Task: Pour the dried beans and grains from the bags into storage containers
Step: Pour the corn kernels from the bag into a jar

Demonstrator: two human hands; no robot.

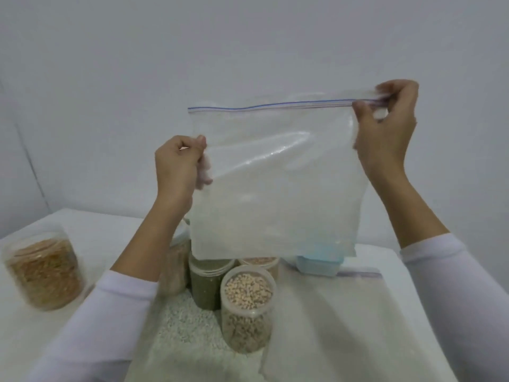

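White sleeves [91, 323] came up from the bottom edge, nearest the lens, and led to two hands held high over the table. Her right hand [385, 128] pinched the right end of the zip strip [270, 105] on a clear zip bag [275, 183], thumb and fingers curled tight about the seal. Her left hand [177, 164] gripped the bag's left edge lower down, fingers folded round the plastic. So held, the bag hung upright and flat, and it looked empty or nearly so, with its seal running level between the hands.

Below it stood the open jars: one of pale beans [248, 307] in front, one of green grains [208, 282] just behind, and another partly hidden by the bag. A jar of orange-brown grains [44, 271] stood well apart to the left. A blue tub [316, 264] sat behind the bag's lower corner.

Any grains left inside could drop past the jars if the bag tipped with its seal parted. The hanging bag also blocked sight of the jars, so a lowered hand might knock one over.

Pale grains [187, 323] lay loose on a plastic sheet [330, 326] spread across the white table [440, 299]. Behind it rose a plain, pale wall [248, 45].
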